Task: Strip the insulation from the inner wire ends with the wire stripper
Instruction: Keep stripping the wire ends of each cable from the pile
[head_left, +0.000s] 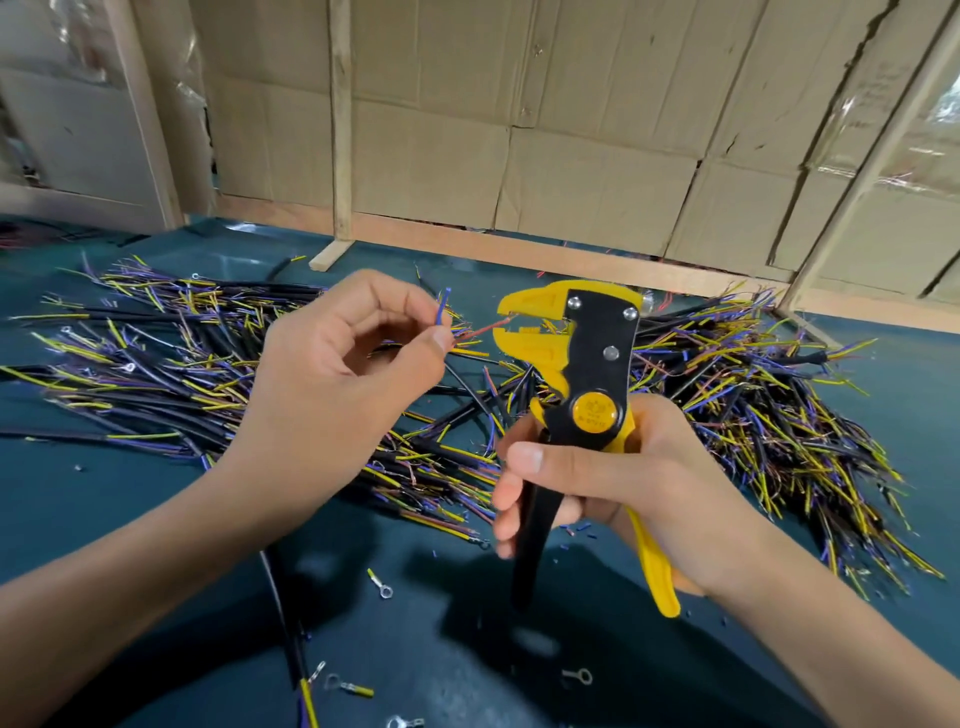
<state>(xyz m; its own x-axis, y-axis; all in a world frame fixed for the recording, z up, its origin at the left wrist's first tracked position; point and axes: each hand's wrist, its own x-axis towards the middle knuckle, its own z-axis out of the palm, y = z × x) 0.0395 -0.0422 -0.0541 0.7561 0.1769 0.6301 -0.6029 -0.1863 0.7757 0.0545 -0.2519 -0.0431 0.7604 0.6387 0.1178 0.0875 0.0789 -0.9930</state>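
Observation:
My right hand (613, 488) grips the two handles of a yellow and black wire stripper (587, 364), held upright with its yellow jaws pointing left. My left hand (337, 364) pinches thin inner wires between thumb and forefinger. A red wire (480, 330) runs from those fingertips into the stripper's jaws. A blue wire (442, 307) sticks up from the same pinch. The black cable (285, 618) these wires belong to runs down under my left forearm to the lower edge of the view.
Piles of black cables with yellow, blue and brown inner wires lie on the dark green table (130, 519), one at the left (156, 364) and one at the right (779, 415). Loose ring terminals (382, 584) and insulation scraps lie near me. A cardboard wall (571, 130) stands behind.

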